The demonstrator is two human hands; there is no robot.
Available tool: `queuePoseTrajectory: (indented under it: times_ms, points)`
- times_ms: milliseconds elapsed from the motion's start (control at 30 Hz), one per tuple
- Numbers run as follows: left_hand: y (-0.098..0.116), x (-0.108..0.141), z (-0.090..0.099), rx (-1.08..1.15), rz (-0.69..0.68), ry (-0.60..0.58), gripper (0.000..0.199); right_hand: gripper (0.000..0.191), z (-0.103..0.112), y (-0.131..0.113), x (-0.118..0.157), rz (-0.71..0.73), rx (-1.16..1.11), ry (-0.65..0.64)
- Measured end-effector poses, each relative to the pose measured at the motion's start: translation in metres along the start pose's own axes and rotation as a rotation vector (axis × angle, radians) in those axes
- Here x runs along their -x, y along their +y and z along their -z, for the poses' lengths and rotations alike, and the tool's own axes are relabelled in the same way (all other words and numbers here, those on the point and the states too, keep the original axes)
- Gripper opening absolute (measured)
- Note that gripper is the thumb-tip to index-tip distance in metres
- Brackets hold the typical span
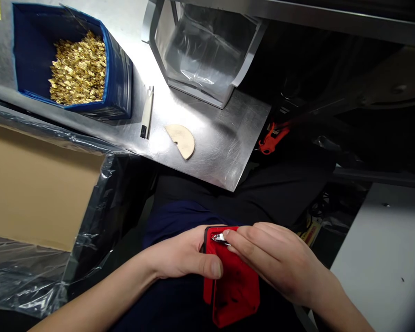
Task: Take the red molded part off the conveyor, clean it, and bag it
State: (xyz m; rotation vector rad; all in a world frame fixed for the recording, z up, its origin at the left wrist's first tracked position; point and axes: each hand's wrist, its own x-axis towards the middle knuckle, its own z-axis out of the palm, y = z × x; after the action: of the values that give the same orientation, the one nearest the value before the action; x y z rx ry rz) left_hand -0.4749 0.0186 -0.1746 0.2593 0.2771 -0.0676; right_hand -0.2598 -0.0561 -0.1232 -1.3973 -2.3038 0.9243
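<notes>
Over my lap, my left hand [190, 258] grips the left side of a red plastic case [237, 286] with a black edge. Its thumb lies over the case's rim. The case is open towards me, and dark specks show on its inner wall. Between the thumb and fingers of my right hand [280, 260] is a small shiny metal tool [220, 237], which resembles nail clippers. Its tip is at the upper left corner inside the case. My right fingers hide most of the tool and the case's upper right side.
A steel table [214, 138] bears a blue bin [119, 78] of small brass parts, a white-handled cutter [147, 113], a half-round tan disc [182, 139] and a grey bin [224, 99] with clear bags. Orange-handled pliers [272, 138] hang beyond its edge. At left stands a plastic-lined box [86, 240].
</notes>
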Motion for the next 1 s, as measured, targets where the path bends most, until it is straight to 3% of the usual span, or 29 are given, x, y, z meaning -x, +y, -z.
queuePoseTrajectory:
  times_ms: [133,233,300,433,567,733,1000]
  points:
    - [-0.002,0.0,-0.001,0.013,0.01,0.007,0.054,0.028,0.006,0.0,0.006,-0.038,-0.081,0.122]
    - [-0.006,0.002,-0.003,0.031,-0.004,0.025,0.065,0.029,0.01,-0.009,0.008,-0.254,-0.163,0.357]
    - [-0.01,0.003,-0.004,0.048,-0.04,0.085,0.074,0.024,0.01,-0.019,0.007,-0.428,-0.229,0.441]
    - [-0.016,0.006,-0.006,0.07,-0.097,0.255,0.093,0.017,-0.002,-0.043,0.004,-0.634,-0.361,0.375]
    - [-0.015,0.007,-0.011,0.082,-0.093,0.259,0.095,0.018,-0.018,-0.057,0.002,-0.757,-0.445,0.306]
    - [-0.013,0.009,-0.014,0.057,-0.083,0.29,0.093,0.017,-0.023,-0.06,-0.001,-0.87,-0.595,0.255]
    - [-0.015,0.009,-0.016,-0.006,-0.087,0.333,0.093,0.018,-0.032,-0.057,0.003,-0.831,-0.666,0.241]
